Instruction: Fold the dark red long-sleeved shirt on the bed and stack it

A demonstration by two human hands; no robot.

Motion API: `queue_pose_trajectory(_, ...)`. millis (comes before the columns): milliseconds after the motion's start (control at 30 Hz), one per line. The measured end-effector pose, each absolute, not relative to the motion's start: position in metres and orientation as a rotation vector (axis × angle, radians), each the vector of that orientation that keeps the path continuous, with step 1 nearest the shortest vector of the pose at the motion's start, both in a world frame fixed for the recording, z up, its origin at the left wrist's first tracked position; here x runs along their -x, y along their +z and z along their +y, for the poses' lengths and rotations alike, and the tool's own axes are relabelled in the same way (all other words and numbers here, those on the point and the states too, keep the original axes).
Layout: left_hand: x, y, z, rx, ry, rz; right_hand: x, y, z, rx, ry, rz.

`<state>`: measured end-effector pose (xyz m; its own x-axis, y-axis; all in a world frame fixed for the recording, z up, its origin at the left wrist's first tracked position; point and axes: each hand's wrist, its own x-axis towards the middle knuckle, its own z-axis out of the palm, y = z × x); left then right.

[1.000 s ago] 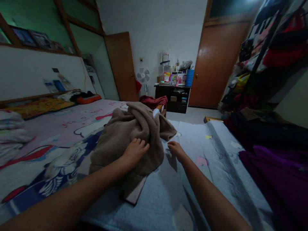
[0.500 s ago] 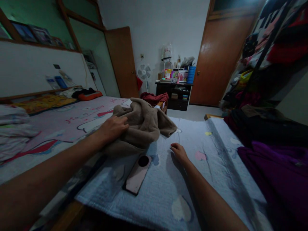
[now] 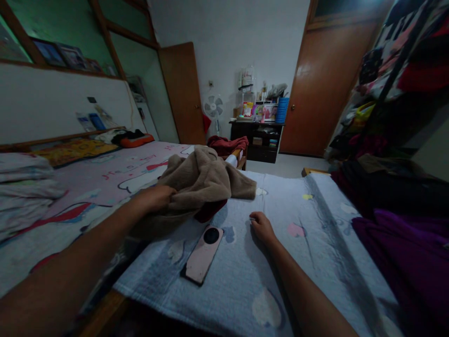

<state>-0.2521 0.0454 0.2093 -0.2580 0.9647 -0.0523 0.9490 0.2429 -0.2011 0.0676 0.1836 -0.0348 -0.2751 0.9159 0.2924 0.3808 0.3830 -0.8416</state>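
Note:
My left hand (image 3: 159,197) grips the near left part of a crumpled brown fleecy garment (image 3: 206,175), its fingers closed in the cloth. A dark red patch (image 3: 210,210) shows under the garment's near edge. My right hand (image 3: 261,224) rests on the light blue patterned sheet (image 3: 280,201), fingers curled together; whether anything small is between them cannot be made out. Between the two arms a pinkish phone (image 3: 203,256) with a round black camera ring lies on the sheet.
At left is a bed with a pink patterned sheet (image 3: 129,161) and bunched bedding (image 3: 28,187). Purple cloth (image 3: 393,252) and dark clothes lie at right. Farther back stand a fan (image 3: 213,107), a dark cabinet (image 3: 257,140) and wooden doors.
My left hand has pulled its part of the garment left and toward me, and the dark red patch has come into sight. My right hand has hardly moved; the view has shifted slightly.

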Motion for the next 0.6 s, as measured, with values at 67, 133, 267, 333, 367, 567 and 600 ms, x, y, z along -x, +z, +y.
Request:
queue_pose_trajectory(67,0.220,0.216,0.049,1.718,0.209,-2.277,-0.066,-0.035,0.182,1.109,0.809,-1.853)
queue_pose_trajectory(133,0.180,0.205,0.053,1.704,-0.018,-1.983,-0.066,-0.035,0.180,1.100,0.788,-1.862)
queue_pose_trajectory(267,0.122,0.142,0.066,2.203,-0.004,-1.328,-0.066,-0.036,0.178,1.068,0.746,-1.882)
queue_pose_trajectory(333,0.117,0.112,0.074,2.226,0.117,-1.353,-0.066,-0.036,0.177,1.057,0.719,-1.913)
queue_pose_trajectory(367,0.120,0.102,0.078,2.208,0.160,-1.411,-0.066,-0.036,0.176,1.062,0.706,-1.931)
queue_pose_trajectory(567,0.152,0.122,0.097,2.062,0.257,-1.687,-0.065,-0.032,0.171,1.140,0.649,-2.020)
queue_pose_trajectory(600,0.158,0.135,0.098,2.044,0.269,-1.699,-0.065,-0.031,0.170,1.148,0.649,-2.024)
